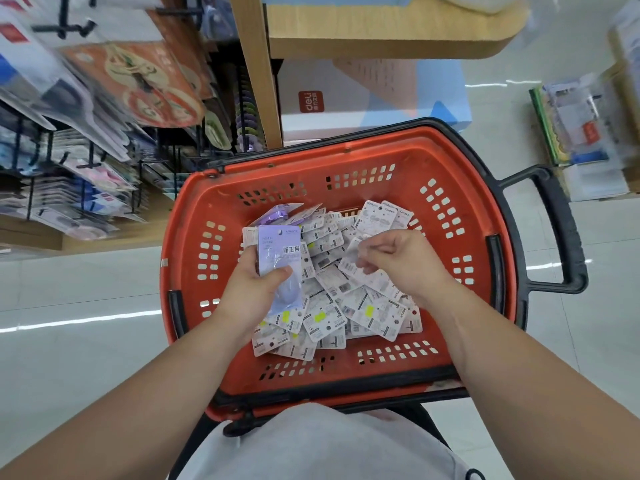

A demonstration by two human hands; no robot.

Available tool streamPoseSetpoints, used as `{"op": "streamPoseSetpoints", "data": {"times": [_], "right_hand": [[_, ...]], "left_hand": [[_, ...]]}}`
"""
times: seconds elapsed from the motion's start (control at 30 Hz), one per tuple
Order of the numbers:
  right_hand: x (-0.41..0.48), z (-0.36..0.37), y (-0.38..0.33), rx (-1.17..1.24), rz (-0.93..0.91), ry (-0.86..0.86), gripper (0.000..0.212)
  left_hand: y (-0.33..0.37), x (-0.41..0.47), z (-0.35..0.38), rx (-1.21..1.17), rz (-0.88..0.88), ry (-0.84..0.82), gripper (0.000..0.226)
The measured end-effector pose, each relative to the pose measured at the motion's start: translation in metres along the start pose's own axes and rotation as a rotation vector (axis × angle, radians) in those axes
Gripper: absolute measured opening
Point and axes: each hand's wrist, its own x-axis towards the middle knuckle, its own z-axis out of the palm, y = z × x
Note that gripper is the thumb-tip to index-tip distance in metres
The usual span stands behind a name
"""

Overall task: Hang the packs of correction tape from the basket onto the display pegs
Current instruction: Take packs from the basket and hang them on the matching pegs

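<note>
Here, a red perforated plastic basket [214, 209] with a black handle is seen from above, over a pale tiled floor [69, 289] and just beside a light wooden shelf post [259, 81]. Its bottom is covered by a loose heap of white-backed carded packs of correction tape [332, 306]. A lilac carded pack of correction tape [278, 251] is held upright over the left of the heap; the grip of the left hand [252, 289] is closed round its lower half, thumb across the front. A single white-backed pack [356, 259] is pinched just above the heap, the grip of the right hand [401, 261] closed on it with curled fingers. Black wire display pegs [69, 29], hung with blurred carded goods, are seen at the far left, well apart from both hands
</note>
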Motion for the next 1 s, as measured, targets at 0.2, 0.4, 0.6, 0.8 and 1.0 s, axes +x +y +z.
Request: {"op": "streamPoseSetpoints", "data": {"times": [0.2, 0.4, 0.6, 0.8, 1.0], "right_hand": [[-0.006, 0.031, -0.013, 0.058, -0.055, 0.061, 0.047], [0.001, 0.06, 0.0, 0.052, 0.011, 0.103, 0.05], [0.003, 0.048, 0.007, -0.006, 0.083, -0.067, 0.041], [0.025, -0.005, 0.052, -0.645, 0.264, 0.232, 0.05], [0.024, -0.005, 0.063, -0.572, 0.224, 0.033, 0.02]], "left_hand": [[0.009, -0.002, 0.013, -0.056, -0.018, -0.106, 0.035], [0.003, -0.005, 0.021, -0.165, -0.075, -0.218, 0.052], [-0.008, 0.004, 0.023, -0.009, -0.084, -0.195, 0.045], [-0.01, 0.01, 0.018, 0.0, -0.077, -0.056, 0.036], [-0.012, 0.011, 0.007, -0.003, -0.055, -0.017, 0.035]]}}
